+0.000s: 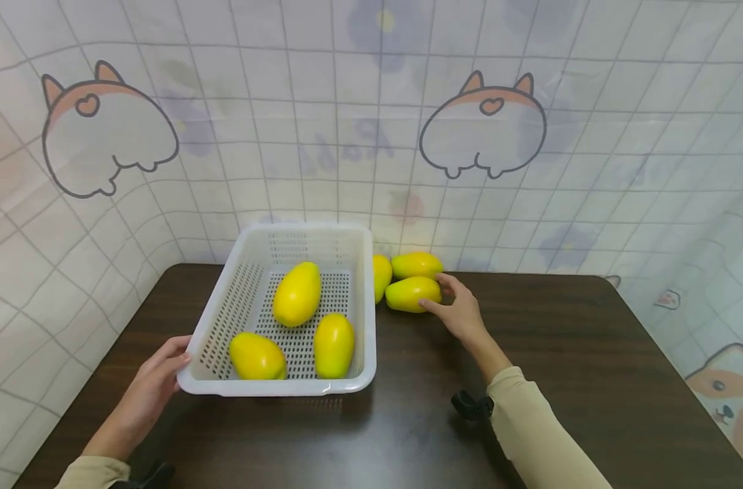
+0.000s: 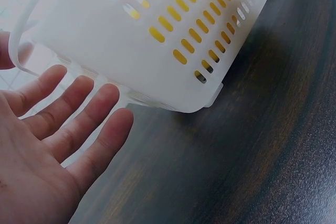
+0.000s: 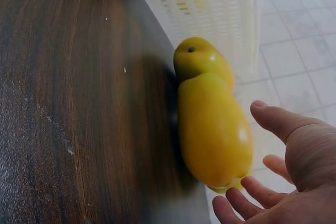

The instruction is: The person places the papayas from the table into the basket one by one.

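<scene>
A white plastic basket (image 1: 347, 386) with slotted walls stands on the left side of the table, holding three yellow, oblong fruits (image 1: 297, 295) that look like mangoes or papayas. My left hand (image 1: 157, 377) holds its front left corner, thumb over the rim and fingers against the outside, as the left wrist view shows. Right of the basket lie three more such fruits. My right hand (image 1: 460, 309) is at the right end of the nearest fruit (image 1: 408, 295), thumb and fingers spread around that end. In the right wrist view the thumb stands apart from this fruit (image 3: 215, 135).
Behind the dark wooden table (image 1: 567, 353) hangs a pale checked cloth (image 1: 322, 183) with cartoon prints. Another fruit (image 1: 417, 263) lies by the back edge, and one (image 1: 381, 277) sits against the basket's right wall, partly hidden. Dark straps (image 1: 472, 405) are on the wrists.
</scene>
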`<state>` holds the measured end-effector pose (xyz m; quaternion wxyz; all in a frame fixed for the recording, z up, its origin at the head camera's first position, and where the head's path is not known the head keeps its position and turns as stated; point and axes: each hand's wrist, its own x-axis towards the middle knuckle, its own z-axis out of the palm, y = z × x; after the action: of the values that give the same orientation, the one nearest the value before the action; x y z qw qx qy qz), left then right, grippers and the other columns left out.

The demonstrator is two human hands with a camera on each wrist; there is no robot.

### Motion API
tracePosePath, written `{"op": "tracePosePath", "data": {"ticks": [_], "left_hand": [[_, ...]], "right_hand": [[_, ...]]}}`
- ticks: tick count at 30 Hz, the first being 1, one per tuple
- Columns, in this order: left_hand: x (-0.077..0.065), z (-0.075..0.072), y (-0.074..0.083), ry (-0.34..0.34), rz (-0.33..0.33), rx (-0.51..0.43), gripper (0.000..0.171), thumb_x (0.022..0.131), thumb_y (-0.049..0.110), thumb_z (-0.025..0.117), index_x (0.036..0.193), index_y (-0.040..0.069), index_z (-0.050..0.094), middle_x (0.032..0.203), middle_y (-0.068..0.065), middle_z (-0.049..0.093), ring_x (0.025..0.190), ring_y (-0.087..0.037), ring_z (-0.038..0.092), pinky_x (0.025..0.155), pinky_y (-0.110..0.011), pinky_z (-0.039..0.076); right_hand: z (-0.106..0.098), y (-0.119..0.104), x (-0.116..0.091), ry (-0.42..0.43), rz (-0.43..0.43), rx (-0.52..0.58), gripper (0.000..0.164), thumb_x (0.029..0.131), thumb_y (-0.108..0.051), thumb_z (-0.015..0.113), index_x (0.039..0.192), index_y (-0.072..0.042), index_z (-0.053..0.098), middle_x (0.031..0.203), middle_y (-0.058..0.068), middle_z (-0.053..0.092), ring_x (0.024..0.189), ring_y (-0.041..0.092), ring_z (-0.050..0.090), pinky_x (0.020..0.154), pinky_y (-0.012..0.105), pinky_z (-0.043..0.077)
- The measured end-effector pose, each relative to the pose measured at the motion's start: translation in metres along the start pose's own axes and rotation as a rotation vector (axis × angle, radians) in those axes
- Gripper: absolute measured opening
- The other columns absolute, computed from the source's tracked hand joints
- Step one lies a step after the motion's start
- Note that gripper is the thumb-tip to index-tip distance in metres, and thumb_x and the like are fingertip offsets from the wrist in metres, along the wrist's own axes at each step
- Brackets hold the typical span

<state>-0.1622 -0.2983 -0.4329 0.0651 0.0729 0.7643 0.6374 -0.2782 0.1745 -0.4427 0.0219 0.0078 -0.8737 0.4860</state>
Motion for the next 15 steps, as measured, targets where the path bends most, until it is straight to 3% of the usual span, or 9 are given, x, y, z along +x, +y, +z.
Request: {"op": "tracePosePath", "data": {"ticks": [15], "left_hand": [[-0.0008, 0.0013, -0.0002, 0.000, -0.001, 0.019, 0.034, 0.100, 0.026, 0.030, 0.127, 0.007, 0.037, 0.111, 0.010, 0.053, 0.098, -0.001, 0.057, 0.077, -0.023, 0.044]], "right_hand": [[0.0056, 0.0037, 0.0029, -0.001, 0.005, -0.003, 0.069, 0.078, -0.033, 0.071, 0.136, -0.014, 0.039, 0.138, 0.009, 0.043, 0.124, 0.030, 0.041, 0.099, 0.049, 0.034]]}}
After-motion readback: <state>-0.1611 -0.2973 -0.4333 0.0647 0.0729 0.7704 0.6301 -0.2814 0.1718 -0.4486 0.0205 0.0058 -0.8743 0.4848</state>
